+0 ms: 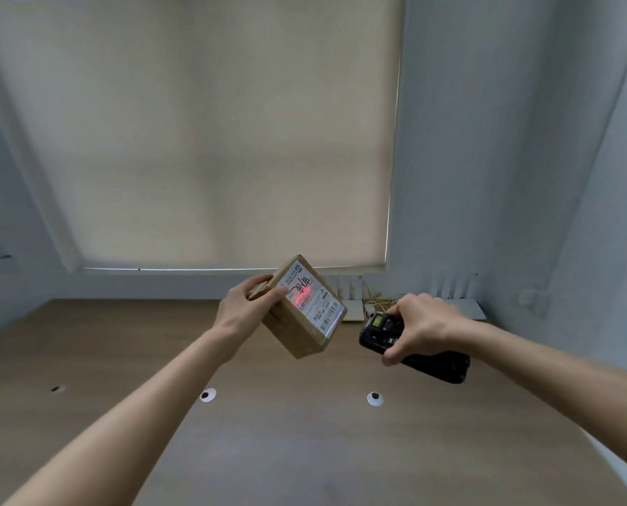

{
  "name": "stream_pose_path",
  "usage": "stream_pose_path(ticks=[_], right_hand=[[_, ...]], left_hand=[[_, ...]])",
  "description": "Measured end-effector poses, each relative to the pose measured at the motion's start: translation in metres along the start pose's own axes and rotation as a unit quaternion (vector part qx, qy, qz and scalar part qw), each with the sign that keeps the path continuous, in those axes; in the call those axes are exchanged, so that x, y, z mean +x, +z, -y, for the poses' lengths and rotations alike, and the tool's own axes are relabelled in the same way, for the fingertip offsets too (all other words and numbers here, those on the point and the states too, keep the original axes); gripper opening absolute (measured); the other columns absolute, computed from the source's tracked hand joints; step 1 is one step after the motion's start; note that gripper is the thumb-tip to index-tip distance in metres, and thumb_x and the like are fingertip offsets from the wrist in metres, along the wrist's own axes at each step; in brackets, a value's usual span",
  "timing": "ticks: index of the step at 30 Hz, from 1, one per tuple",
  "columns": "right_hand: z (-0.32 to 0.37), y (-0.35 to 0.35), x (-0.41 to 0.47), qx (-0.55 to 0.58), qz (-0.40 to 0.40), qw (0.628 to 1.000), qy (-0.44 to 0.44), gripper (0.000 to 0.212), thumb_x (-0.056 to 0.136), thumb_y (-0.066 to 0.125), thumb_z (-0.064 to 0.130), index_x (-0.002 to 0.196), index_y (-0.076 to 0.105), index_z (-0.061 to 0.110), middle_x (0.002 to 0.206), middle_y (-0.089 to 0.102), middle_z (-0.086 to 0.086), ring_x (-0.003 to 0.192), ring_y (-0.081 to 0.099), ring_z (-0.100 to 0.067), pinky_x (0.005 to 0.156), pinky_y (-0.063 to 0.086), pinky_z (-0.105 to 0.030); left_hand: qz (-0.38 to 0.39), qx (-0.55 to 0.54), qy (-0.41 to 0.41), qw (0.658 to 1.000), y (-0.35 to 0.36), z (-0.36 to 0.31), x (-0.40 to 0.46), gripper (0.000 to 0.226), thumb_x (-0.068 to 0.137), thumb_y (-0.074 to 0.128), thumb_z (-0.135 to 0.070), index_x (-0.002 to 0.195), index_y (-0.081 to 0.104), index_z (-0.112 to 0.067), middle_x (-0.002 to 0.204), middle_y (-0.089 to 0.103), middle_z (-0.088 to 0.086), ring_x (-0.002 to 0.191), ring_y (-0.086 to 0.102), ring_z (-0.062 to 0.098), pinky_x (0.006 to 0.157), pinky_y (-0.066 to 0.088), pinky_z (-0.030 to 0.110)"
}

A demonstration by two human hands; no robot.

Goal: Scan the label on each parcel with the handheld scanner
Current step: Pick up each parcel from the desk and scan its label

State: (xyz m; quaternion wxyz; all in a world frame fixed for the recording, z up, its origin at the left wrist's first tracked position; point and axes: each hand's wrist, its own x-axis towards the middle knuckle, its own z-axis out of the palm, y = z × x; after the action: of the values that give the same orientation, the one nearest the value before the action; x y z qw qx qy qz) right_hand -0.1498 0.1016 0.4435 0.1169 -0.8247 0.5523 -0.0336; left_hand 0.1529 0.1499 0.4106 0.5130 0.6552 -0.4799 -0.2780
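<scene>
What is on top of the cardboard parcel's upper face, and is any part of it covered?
A white label with barcodes, handwriting and a red scanner glow lies on the parcel. The left hand covers its near-left edge with the thumb. The right hand grips the scanner.

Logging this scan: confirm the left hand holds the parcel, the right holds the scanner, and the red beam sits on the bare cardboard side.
One error: the head view shows the red beam on the label, not bare cardboard. The left hand holds the parcel; the right hand holds the scanner.
</scene>
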Motion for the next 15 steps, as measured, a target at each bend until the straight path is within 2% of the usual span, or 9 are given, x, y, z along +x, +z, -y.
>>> stream_pose_path(ticks=[3,8,15], right_hand=[[0.013,-0.003,-0.012,-0.040,-0.009,0.999,-0.003,0.058,0.046,0.086,0.059,0.095,0.075,0.031,0.078,0.070,0.011,0.080,0.067,-0.016,0.064,0.044,-0.027],[0.033,-0.007,-0.019,-0.068,-0.027,0.997,-0.010,0.056,0.048,0.087,0.057,0.095,0.075,0.030,0.079,0.069,0.010,0.081,0.066,-0.017,0.065,0.040,-0.028],[0.060,-0.008,-0.024,-0.089,-0.031,0.995,-0.010,0.058,0.050,0.089,0.057,0.099,0.075,0.028,0.084,0.069,0.008,0.086,0.065,-0.019,0.066,0.037,-0.029]], left_hand=[[-0.014,0.008,0.001,1.000,-0.017,-0.008,-0.010,0.054,0.059,0.078,-0.070,0.110,0.069,-0.053,0.110,0.073,-0.005,0.107,0.068,0.014,0.100,0.054,0.044],[-0.029,0.008,0.002,1.000,-0.039,-0.011,-0.019,0.049,0.057,0.077,-0.071,0.103,0.068,-0.058,0.110,0.073,-0.004,0.108,0.067,0.016,0.100,0.054,0.045],[-0.032,0.003,0.007,0.999,-0.062,-0.007,-0.028,0.055,0.058,0.077,-0.071,0.110,0.068,-0.053,0.112,0.072,-0.002,0.108,0.067,0.016,0.099,0.055,0.044]])
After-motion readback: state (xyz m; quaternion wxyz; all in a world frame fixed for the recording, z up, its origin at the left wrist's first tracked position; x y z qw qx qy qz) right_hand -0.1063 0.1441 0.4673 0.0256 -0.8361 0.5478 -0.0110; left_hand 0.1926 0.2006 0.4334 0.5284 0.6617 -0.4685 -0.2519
